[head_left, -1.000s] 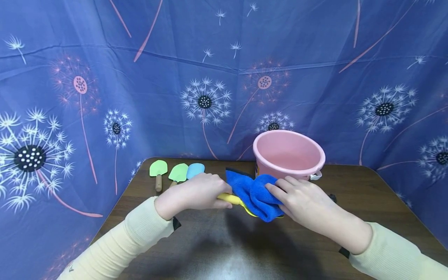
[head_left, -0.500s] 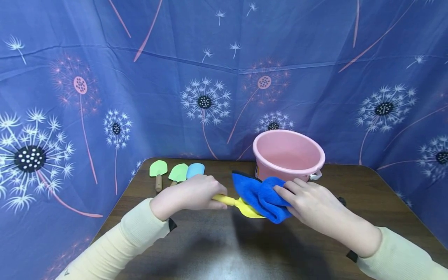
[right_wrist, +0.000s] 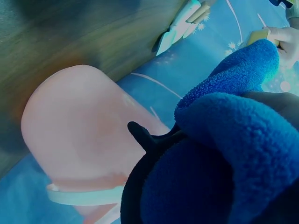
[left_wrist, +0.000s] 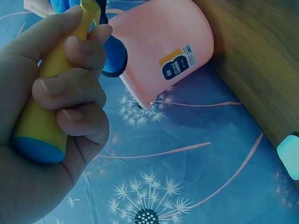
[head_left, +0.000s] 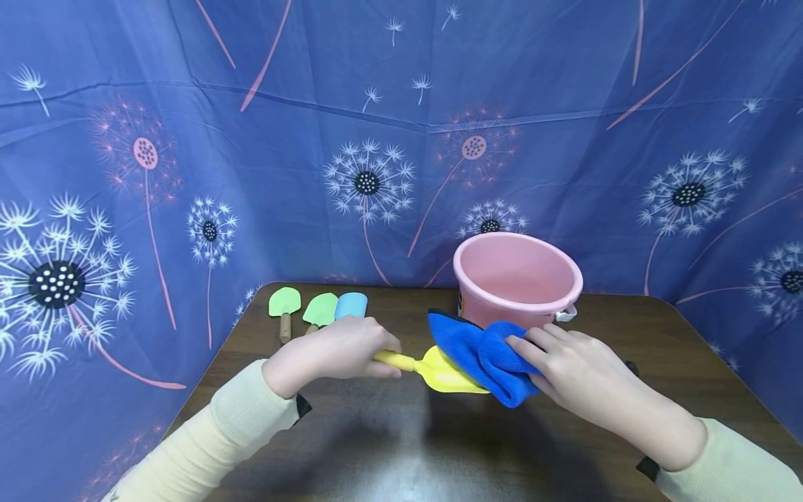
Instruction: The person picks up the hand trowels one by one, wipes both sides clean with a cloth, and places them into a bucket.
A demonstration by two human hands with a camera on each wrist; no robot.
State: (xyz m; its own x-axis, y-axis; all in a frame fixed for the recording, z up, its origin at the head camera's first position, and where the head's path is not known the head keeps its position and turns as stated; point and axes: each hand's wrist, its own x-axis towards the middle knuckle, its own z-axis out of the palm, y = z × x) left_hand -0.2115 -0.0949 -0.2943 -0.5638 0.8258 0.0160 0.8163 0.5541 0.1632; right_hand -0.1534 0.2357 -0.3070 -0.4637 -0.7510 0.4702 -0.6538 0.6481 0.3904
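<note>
The cream sleeves (head_left: 188, 453) have ribbed cuffs (head_left: 252, 403).

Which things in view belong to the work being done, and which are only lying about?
Belonging to the job, it seems:
yellow shovel, gripped by the left hand
blue cloth, held over its blade by the right hand

Probably just nearby:
green shovel
second green shovel
blue shovel
pink bucket

On the table (head_left: 376, 439): three shovels (head_left: 322, 309), far left; bucket (head_left: 486, 312), far side, right of centre; curtain (head_left: 282, 174) behind all. Before the bucket: trowel (head_left: 442, 372) in left hand (head_left: 348, 348), at left; cloth (head_left: 492, 357) against the trowel, in right hand (head_left: 580, 366), at right.
</note>
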